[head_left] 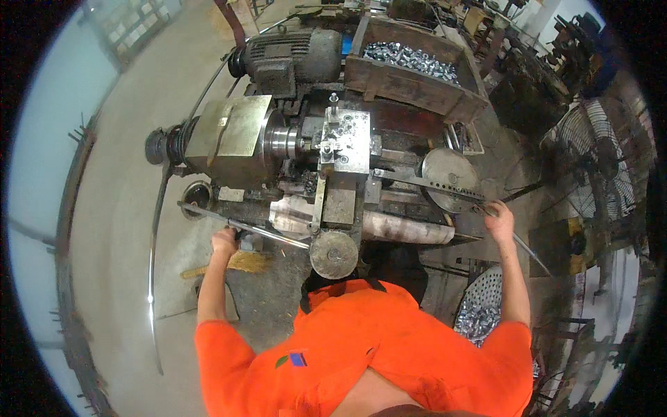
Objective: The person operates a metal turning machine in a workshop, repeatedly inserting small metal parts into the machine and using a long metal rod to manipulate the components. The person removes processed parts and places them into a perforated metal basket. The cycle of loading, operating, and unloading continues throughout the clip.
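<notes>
In front of me stands a small lathe with a grey headstock (229,149), a steel chuck (283,142) and a block-shaped tool post (351,141). At the left, my left hand (224,242) is closed around a dark handle, just below a long metal rod (260,231) that reaches to a round disc (333,255). My right hand (499,221) grips the outer end of a metal lever (445,186), a flat bar with a row of holes. Behind that lever is a large round plate (450,170). What sits at the chuck's mouth is too small to make out.
A wooden crate (417,97) of small shiny metal pieces stands behind the lathe, beside an electric motor (295,57). A perforated basket (486,292) with similar pieces is by my right forearm. A broom (246,262) lies at left; a fan (594,160) stands at right.
</notes>
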Demonstrator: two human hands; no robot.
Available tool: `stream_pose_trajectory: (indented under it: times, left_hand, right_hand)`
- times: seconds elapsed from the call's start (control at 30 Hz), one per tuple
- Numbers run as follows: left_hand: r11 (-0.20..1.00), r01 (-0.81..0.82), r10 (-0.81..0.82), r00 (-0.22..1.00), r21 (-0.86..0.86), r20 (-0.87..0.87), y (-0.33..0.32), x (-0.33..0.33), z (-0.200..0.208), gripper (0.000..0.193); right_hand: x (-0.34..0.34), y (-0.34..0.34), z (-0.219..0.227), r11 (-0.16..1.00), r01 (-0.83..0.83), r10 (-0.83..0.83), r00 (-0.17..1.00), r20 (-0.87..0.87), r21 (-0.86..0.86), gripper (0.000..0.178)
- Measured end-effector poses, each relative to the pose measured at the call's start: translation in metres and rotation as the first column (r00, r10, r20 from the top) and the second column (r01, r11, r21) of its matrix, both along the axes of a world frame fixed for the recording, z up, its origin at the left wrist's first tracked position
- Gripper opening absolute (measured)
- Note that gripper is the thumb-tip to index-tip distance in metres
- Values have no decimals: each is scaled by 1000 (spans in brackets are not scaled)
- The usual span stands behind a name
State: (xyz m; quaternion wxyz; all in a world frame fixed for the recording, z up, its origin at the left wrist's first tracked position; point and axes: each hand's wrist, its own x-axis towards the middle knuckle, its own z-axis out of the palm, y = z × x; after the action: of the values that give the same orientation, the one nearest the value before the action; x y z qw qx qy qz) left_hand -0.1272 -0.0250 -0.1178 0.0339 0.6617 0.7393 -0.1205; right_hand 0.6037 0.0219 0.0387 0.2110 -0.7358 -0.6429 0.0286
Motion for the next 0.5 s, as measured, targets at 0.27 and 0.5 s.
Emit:
stream_pose_trajectory:
  times: [0.27, 0.5]
  left_hand:
    - [774, -633, 216, 280, 11, 935, -14, -32, 34, 33]
    - [553, -832, 188, 81, -37, 979, 20, 30, 82, 40]
  right_hand:
    - [145, -73, -79, 903, 416, -309, 801, 512, -106, 31]
    - [49, -156, -86, 837, 447, -365, 886, 286, -316, 30]
